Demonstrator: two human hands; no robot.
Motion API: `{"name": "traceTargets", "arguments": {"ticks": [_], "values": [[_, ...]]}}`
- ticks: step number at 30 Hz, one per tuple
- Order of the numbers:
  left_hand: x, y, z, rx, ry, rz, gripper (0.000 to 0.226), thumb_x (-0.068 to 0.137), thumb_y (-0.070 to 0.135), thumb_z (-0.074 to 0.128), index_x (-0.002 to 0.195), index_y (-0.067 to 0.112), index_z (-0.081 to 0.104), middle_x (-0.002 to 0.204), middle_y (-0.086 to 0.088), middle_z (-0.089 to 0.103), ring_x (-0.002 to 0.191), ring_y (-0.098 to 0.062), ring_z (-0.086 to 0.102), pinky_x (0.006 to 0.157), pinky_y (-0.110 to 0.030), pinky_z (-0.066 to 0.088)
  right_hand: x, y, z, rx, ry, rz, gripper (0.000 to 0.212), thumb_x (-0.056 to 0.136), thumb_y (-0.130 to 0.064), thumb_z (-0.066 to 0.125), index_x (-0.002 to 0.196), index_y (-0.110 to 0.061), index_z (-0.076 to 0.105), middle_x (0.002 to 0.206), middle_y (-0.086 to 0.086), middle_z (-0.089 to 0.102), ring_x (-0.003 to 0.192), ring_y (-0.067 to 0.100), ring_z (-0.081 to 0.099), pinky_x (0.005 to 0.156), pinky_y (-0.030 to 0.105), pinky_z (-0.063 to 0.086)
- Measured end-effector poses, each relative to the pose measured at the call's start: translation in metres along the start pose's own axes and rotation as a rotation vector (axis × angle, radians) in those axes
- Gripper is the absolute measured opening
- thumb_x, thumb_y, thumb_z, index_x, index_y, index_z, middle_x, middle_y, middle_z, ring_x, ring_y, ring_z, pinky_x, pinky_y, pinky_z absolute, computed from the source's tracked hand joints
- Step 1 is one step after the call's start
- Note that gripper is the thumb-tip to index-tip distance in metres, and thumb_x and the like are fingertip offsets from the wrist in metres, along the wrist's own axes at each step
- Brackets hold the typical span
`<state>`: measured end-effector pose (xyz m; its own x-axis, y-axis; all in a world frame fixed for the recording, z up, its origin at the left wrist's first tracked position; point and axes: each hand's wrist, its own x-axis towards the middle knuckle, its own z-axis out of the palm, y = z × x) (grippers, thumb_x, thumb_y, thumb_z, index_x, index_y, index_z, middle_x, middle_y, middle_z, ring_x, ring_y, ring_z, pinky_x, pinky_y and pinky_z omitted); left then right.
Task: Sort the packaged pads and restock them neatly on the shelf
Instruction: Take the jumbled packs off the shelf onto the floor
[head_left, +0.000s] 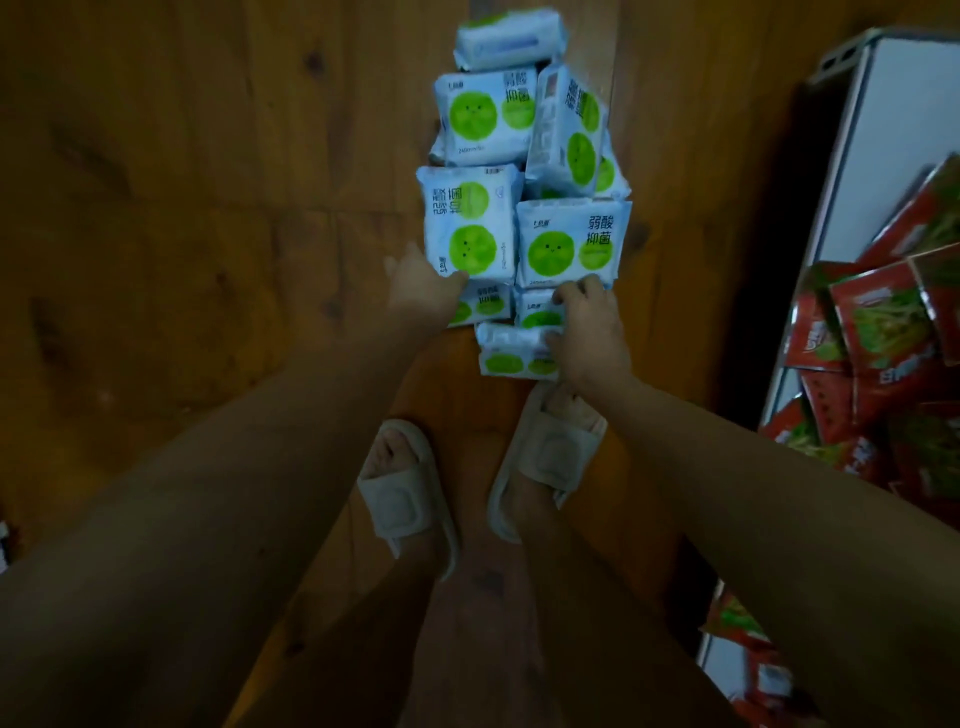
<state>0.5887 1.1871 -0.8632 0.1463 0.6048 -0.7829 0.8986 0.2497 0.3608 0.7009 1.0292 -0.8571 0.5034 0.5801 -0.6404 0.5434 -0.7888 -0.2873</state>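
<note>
A pile of pad packs (519, 197) lies on the wooden floor (182, 182) directly ahead of the person's feet, which are in pale slippers (400, 499). The packs are white with green lime-slice prints; they overlap one another, some face up, one tilted on edge at the upper right, and one turned side-on at the far end. The shelf unit (852, 156) stands at the right edge of the view, well apart from the pile, and holds loosely heaped red snack packets (878, 332).

The left hand (423, 288) reaches to the near left edge of the pile and touches the lower corner of the left face-up pack (470, 223); blur hides its fingers, so whether it grips or only touches cannot be told. The right hand (589, 332) is at the near end of the pile, fingers curled over the top edge of a small pack (535, 312) and thumb against the nearest pack (511, 356) below it; it appears to hold these two packs together
</note>
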Motion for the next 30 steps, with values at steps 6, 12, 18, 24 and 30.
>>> {"name": "traceTargets", "arguments": {"ticks": [6, 12, 18, 24, 30], "values": [[-0.03, 0.027, -0.03, 0.126, -0.041, 0.024, 0.056, 0.082, 0.033, 0.073, 0.124, 0.003, 0.053, 0.124, -0.018, 0.055, 0.122, -0.033, 0.051, 0.095, -0.044, 0.05, -0.01, -0.008, -0.046, 0.053, -0.004, -0.058, 0.027, 0.094, -0.007, 0.054, 0.121, -0.007, 0.053, 0.124, 0.016, 0.049, 0.112, 0.034, 0.047, 0.084, 0.039, 0.04], [-0.121, 0.077, -0.078, 0.382, -0.197, 0.182, 0.038, 0.092, 0.026, 0.062, 0.123, 0.005, 0.058, 0.123, -0.011, 0.062, 0.11, -0.027, 0.059, 0.081, -0.028, 0.044, -0.054, -0.042, -0.132, 0.097, -0.16, 0.004, 0.019, 0.098, -0.02, 0.051, 0.11, -0.007, 0.057, 0.106, 0.016, 0.061, 0.095, 0.033, 0.058, 0.065, 0.033, 0.035], [-0.293, 0.139, -0.151, 0.688, -0.262, 0.312, 0.042, 0.089, 0.042, 0.058, 0.123, 0.017, 0.061, 0.124, -0.013, 0.062, 0.114, -0.033, 0.057, 0.092, -0.04, 0.05, -0.189, -0.101, -0.26, 0.135, -0.278, 0.02, 0.014, 0.097, -0.022, 0.052, 0.091, -0.01, 0.055, 0.102, 0.017, 0.064, 0.084, 0.029, 0.055, 0.065, 0.033, 0.041], [-0.431, 0.166, -0.223, 0.732, -0.212, 0.492, 0.04, 0.087, 0.045, 0.055, 0.12, 0.025, 0.064, 0.117, -0.008, 0.065, 0.108, -0.03, 0.06, 0.086, -0.041, 0.053, -0.331, -0.134, -0.34, 0.214, -0.109, 0.116, 0.025, 0.09, -0.032, 0.054, 0.096, -0.009, 0.064, 0.105, 0.016, 0.067, 0.097, 0.036, 0.063, 0.07, 0.034, 0.046], [-0.519, 0.162, -0.285, 0.767, -0.184, 0.766, 0.034, 0.087, 0.044, 0.056, 0.114, 0.026, 0.065, 0.112, -0.003, 0.069, 0.106, -0.026, 0.062, 0.084, -0.036, 0.052, -0.455, -0.172, -0.366, 0.351, 0.103, 0.242, 0.02, 0.091, -0.033, 0.056, 0.084, -0.015, 0.06, 0.102, 0.017, 0.068, 0.097, 0.033, 0.064, 0.07, 0.031, 0.042]]}}
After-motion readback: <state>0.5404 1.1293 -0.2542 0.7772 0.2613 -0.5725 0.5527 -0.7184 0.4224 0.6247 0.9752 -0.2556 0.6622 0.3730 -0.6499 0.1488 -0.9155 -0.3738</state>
